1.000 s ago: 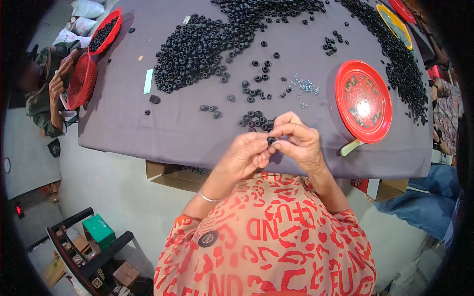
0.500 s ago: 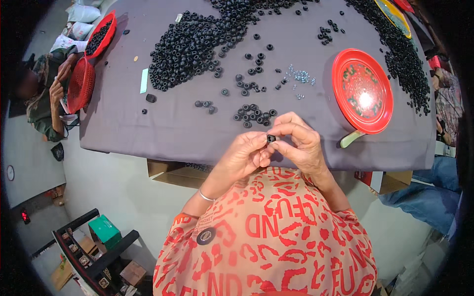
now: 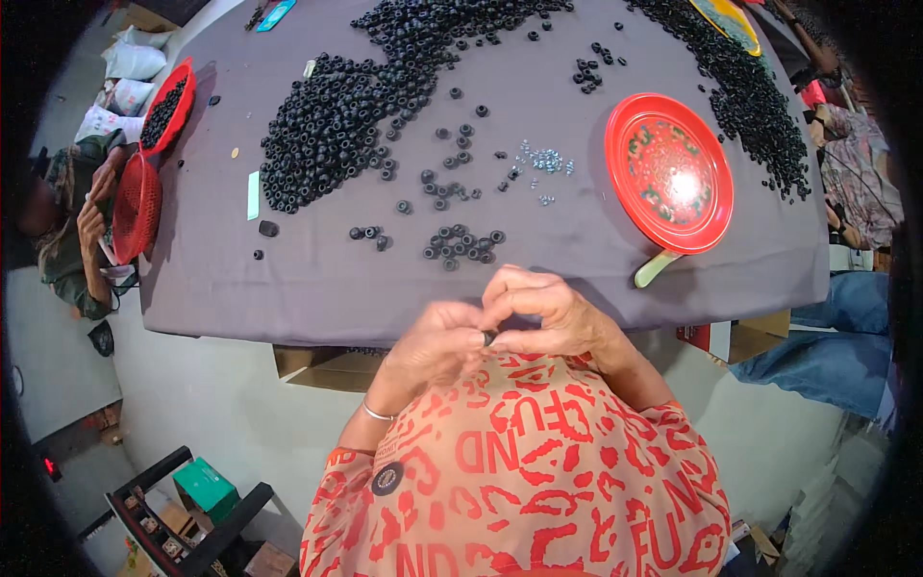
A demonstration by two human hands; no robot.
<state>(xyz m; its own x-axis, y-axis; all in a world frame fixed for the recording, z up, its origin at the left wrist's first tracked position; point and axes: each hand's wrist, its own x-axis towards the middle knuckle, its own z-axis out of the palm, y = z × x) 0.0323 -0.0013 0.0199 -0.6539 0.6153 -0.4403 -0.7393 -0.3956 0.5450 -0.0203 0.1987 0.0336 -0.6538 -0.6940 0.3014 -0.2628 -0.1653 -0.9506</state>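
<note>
A small black piece with a hollow end (image 3: 488, 338) is pinched between both hands at the table's front edge, mostly hidden by fingertips. My left hand (image 3: 437, 338), slightly blurred, closes thumb and fingers on it from the left. From the right, my right hand (image 3: 543, 313) has thumb and bent fingers pressed to the same piece. Just beyond my hands lies a cluster of round black pieces with holes (image 3: 460, 244) on the grey cloth. Smaller groups are scattered farther off, near a patch of tiny clear bits (image 3: 546, 159).
A large heap of black pieces (image 3: 327, 125) covers the far left. A red plate (image 3: 716, 207) lies at right, with a pale green handle (image 3: 658, 268) beside it. Red baskets (image 3: 137, 207) stand by a person at the left edge. More dark pieces (image 3: 760, 125) line the far right.
Both hands have drawn back toward my body with the black piece, to beyond the table's front edge. The whole view has shifted, so the table's things sit a little farther left.
</note>
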